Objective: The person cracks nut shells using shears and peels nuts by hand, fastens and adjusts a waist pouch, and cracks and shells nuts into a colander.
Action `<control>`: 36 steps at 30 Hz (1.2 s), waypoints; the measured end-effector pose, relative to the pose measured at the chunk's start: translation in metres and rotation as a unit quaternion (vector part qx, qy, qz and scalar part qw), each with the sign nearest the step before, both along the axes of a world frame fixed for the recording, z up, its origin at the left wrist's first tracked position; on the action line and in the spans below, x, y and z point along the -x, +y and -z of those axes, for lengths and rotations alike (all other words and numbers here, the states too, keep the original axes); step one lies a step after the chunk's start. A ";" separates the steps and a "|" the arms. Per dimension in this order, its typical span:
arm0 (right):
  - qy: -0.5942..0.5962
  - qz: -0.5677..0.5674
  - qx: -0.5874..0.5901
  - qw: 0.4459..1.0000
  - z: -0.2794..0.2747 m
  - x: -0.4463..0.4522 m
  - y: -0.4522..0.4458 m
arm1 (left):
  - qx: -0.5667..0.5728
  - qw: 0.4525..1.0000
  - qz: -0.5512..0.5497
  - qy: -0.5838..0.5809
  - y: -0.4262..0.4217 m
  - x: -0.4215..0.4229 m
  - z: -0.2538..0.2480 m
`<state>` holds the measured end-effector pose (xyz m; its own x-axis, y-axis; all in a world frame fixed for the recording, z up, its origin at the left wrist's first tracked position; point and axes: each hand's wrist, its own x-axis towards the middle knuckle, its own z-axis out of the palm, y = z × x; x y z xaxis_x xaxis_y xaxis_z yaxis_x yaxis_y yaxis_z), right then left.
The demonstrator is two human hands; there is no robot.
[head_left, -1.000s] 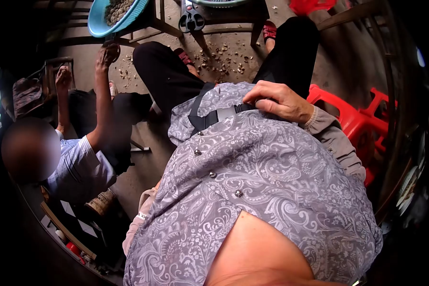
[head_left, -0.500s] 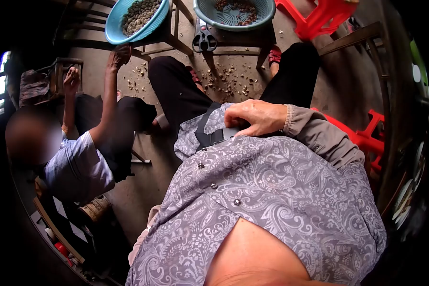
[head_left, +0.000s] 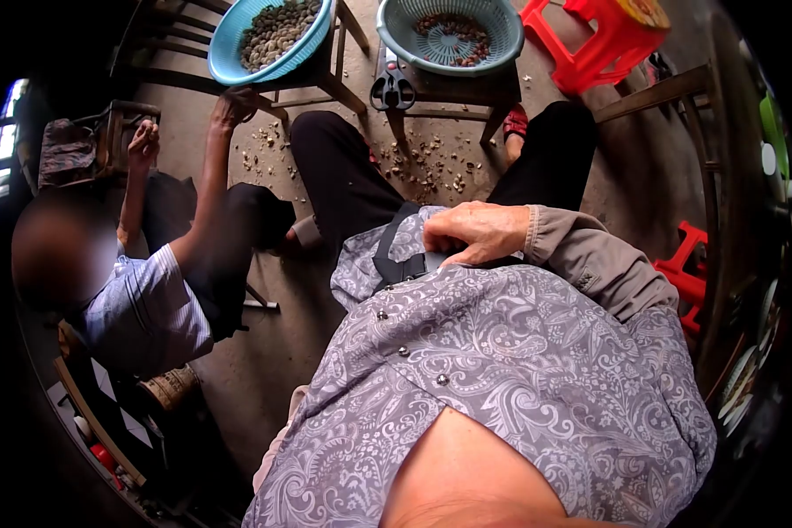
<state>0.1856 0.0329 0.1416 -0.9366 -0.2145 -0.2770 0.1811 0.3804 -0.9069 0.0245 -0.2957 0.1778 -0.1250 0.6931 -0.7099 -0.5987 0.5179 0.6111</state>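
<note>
My right hand (head_left: 480, 231) rests at my waist, its fingers curled down against a small grey thing (head_left: 434, 260) by a black strap (head_left: 387, 255). The fingertips are hidden, so what they grip does not show clearly. My left hand is out of sight; only a pale bit of sleeve shows at my left side. Beyond my knees, black-handled scissors (head_left: 392, 86) lie at the edge of a low wooden stool (head_left: 431, 88). On that stool sits a grey-blue plastic basket (head_left: 387, 31) with reddish-brown kernels (head_left: 471, 53) inside.
A brighter blue basket (head_left: 224, 57) of greyish-brown nuts (head_left: 282, 35) stands on a wooden chair, front left. Shell bits (head_left: 427, 167) litter the floor. Another person (head_left: 150, 299) sits at left, both hands raised. Red plastic stools (head_left: 590, 53) stand at the right.
The view has shifted slightly, so the baskets, stool and my knees appear a little lower and farther right. My right hand stays at my waist.
</note>
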 end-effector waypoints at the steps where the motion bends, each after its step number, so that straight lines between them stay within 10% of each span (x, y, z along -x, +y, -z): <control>1: 0.006 -0.001 0.003 1.000 0.001 0.000 0.001 | 0.000 1.000 -0.002 -0.001 0.001 0.000 0.000; 24: -0.157 0.274 0.233 0.919 0.026 -0.155 -0.004 | -0.012 0.973 0.226 0.041 0.073 0.045 0.013; 36: -0.222 0.358 0.223 0.879 0.068 -0.261 -0.061 | -0.211 0.792 0.538 0.199 0.237 0.021 0.002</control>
